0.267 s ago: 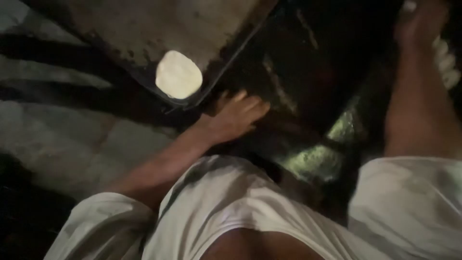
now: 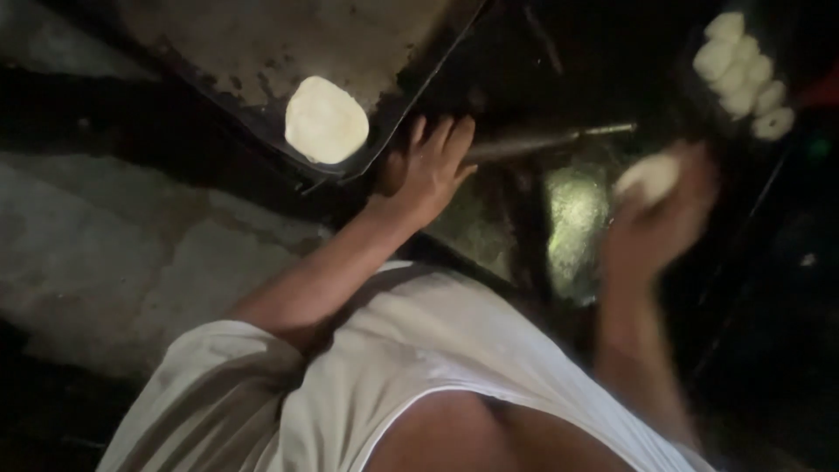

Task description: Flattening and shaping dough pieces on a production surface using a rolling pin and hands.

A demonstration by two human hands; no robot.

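Observation:
My left hand (image 2: 428, 170) lies flat with fingers spread on a dark surface. It touches the edge of a large dark griddle (image 2: 262, 44), beside the end of a thin rolling pin (image 2: 542, 140). A flat round disc of pale dough (image 2: 326, 120) sits on the griddle's near corner, just left of that hand. My right hand (image 2: 655, 227), blurred by motion, grips a pale dough ball (image 2: 648, 175) over a shiny board (image 2: 572, 218). A row of several dough balls (image 2: 743, 74) lies at the top right.
A rough grey concrete floor (image 2: 105, 253) spreads to the left. My white sleeveless shirt (image 2: 419, 358) fills the lower middle. The right side and the far background are too dark to make out.
My right hand has come down from the row of dough balls at the top right, now holding one ball. My left hand stays by the griddle's edge.

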